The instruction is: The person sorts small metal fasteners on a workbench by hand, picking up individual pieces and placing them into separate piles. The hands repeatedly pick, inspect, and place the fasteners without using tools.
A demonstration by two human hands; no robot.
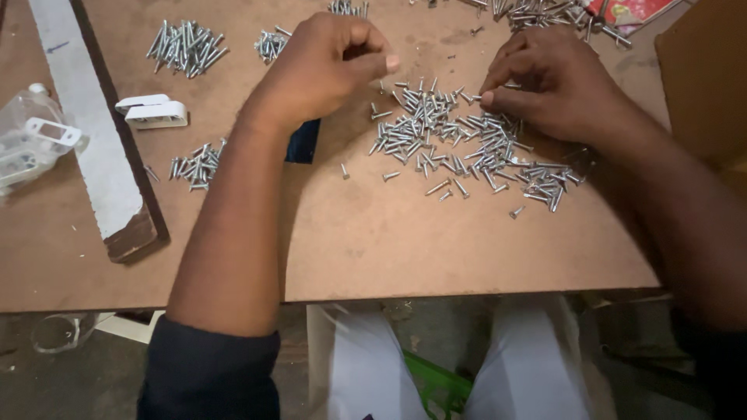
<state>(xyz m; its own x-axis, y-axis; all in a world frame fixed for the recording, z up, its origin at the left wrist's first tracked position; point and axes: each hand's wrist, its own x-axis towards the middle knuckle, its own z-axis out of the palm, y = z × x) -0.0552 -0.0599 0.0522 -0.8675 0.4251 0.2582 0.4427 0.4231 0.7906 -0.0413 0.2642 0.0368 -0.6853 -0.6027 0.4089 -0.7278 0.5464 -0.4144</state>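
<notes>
A loose heap of small silver screws (459,144) lies spread on the brown board (373,249) in front of me. My left hand (327,62) hovers just left of the heap with its fingers curled into a loose fist, thumb pressed to the forefinger; whether it pinches a screw I cannot tell. My right hand (545,82) rests on the upper right of the heap, fingertips down among the screws. A dark blue flat object (303,144) peeks out beneath my left wrist.
Sorted bunches of screws lie at the upper left (185,47), left (198,165) and top right (545,14). A white plastic bracket (154,111), a white-faced wood strip (93,132) and a clear plastic container (27,136) sit at the left. Cardboard (704,78) stands at the right.
</notes>
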